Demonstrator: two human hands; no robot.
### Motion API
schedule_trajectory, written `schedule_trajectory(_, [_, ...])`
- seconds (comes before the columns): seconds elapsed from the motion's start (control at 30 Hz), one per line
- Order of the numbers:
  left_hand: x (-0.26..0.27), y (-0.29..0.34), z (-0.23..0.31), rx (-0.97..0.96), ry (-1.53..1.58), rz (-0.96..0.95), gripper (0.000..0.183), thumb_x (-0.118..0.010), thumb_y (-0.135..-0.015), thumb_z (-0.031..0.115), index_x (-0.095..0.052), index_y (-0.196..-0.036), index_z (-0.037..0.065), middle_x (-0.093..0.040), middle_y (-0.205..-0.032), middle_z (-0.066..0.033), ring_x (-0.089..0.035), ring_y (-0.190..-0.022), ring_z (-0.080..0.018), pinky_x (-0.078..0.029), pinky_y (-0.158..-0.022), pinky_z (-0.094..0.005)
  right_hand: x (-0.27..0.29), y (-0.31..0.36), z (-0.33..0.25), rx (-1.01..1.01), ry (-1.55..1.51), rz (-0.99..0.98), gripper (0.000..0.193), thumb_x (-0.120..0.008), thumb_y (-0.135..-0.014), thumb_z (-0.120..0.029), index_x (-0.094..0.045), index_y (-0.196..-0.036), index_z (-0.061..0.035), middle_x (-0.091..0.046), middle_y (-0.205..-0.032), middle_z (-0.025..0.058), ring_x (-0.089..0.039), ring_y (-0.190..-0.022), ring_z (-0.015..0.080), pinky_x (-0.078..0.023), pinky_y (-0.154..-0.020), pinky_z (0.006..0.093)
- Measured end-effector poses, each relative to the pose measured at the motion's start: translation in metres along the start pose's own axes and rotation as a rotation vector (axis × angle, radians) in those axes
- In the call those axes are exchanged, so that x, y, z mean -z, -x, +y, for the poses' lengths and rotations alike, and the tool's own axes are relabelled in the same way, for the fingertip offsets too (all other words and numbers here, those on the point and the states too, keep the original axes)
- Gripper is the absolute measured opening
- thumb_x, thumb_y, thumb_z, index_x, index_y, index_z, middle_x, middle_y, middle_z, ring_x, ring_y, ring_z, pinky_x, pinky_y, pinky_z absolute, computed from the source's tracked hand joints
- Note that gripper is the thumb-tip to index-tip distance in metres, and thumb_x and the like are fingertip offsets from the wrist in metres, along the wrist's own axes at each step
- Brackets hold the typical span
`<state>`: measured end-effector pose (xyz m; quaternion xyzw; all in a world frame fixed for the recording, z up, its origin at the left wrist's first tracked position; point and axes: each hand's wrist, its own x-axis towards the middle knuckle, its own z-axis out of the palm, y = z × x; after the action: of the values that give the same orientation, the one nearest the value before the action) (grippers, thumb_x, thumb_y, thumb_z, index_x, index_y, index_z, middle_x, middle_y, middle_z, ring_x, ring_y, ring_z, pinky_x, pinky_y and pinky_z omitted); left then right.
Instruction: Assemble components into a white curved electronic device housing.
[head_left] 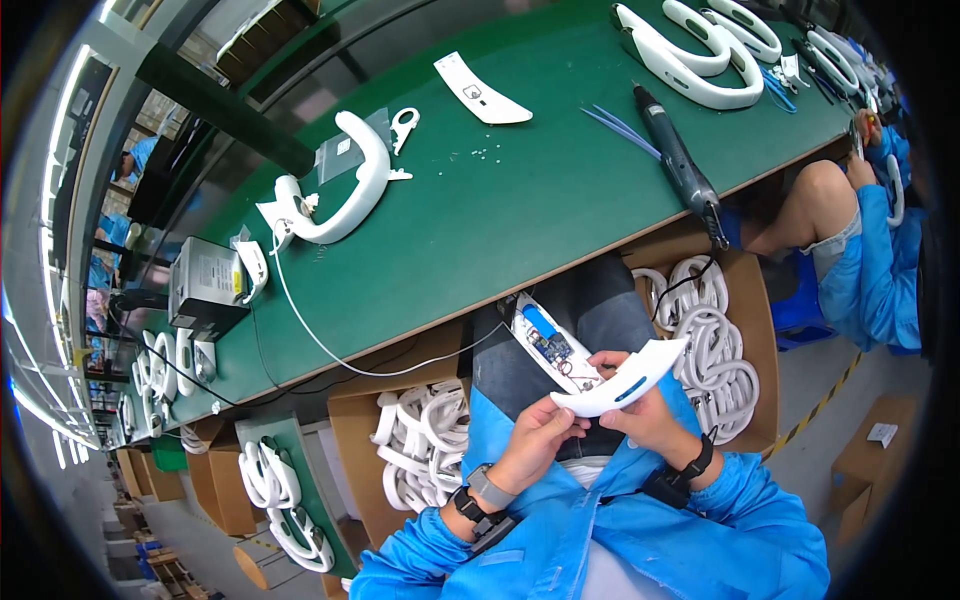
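One curved white cover (628, 384) | left hand (541, 432) clamped on left end, right hand (648, 416) on lower edge | judged light, stiff, slightly slippery | rims seemed best hold

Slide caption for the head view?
Left-hand grip and right-hand grip on a curved white shell, near an open housing with exposed circuitry.

Housing (547, 343) on lap (600, 295), cartons (762, 350) either side, table (430, 250) ahead.
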<state>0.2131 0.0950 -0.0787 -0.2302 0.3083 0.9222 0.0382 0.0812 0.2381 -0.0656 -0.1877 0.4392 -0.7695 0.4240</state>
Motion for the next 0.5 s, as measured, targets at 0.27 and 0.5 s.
schedule_trajectory(0.27, [0.010,-0.037,-0.002,-0.333,-0.448,0.065,0.035,-0.054,-0.099,0.011,-0.053,-0.131,-0.002,-0.061,-0.119,-0.0089,-0.059,-0.106,-0.0158,-0.046,-0.093,-0.0297,0.010,0.004,0.018,0.011,-0.147,0.252,0.065,-0.076,-0.086,-0.018,-0.044,-0.138,0.0018,-0.059,-0.127,0.0077,-0.056,-0.119,0.0172,-0.042,-0.104,0.0333])
schedule_trajectory(0.5, [0.001,-0.057,-0.014,-0.266,-0.607,-0.155,0.062,-0.065,-0.091,0.006,-0.037,-0.145,-0.003,-0.055,-0.136,-0.0147,-0.053,-0.126,-0.0224,-0.040,-0.106,-0.0351,0.036,0.004,-0.015,-0.045,-0.178,0.139,0.062,-0.068,-0.092,-0.022,-0.042,-0.140,0.0055,-0.055,-0.136,0.0141,-0.051,-0.128,0.0233,-0.036,-0.111,0.0389])
